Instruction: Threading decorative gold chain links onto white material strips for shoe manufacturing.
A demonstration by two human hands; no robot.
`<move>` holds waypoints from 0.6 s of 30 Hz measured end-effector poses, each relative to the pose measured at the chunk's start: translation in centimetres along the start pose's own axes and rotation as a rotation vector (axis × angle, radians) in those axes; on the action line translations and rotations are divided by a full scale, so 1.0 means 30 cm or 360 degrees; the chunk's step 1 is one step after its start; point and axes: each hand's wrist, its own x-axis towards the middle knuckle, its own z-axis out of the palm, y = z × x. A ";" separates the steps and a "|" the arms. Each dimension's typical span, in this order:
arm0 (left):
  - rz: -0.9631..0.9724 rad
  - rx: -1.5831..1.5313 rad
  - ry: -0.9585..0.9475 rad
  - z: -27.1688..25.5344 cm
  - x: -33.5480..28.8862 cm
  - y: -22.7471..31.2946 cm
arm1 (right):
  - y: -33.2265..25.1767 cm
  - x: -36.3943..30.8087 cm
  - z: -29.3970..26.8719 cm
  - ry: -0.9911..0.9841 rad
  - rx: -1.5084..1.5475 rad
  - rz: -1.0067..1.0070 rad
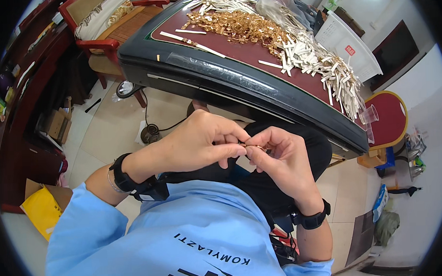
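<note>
Above my lap, in front of the table edge, my left hand (206,139) and my right hand (282,157) meet fingertip to fingertip. Both are pinched on one small gold-coloured piece (260,148). Fingers cover most of it, so its full shape is hidden. Across the table lies a heap of small gold-coloured metal pieces (240,27). A pile of short white strips (312,58) spreads to its right, and more white strips (221,2) lie behind it. Near the table's left side rests a white strip with a gold piece on it (188,41).
The dark red table (216,43) has a thick black padded edge. A clear plastic bag (279,2) and a white plastic crate (346,41) stand at its far right. Clear cups (368,114) sit by the right corner. Chairs (390,116) flank the table; a cable (153,127) lies below.
</note>
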 end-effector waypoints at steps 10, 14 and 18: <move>-0.0204 -0.0870 0.0078 -0.024 0.039 -0.197 | 0.050 0.252 -0.177 -0.0052 -0.0741 -0.0320; -0.0277 -0.1193 0.0250 -0.034 0.000 -0.237 | 0.067 0.413 -0.286 0.0303 -0.1532 -0.0598; -0.0280 -0.1402 0.0288 -0.031 -0.031 -0.255 | 0.153 0.552 -0.320 0.0248 -0.1732 -0.0768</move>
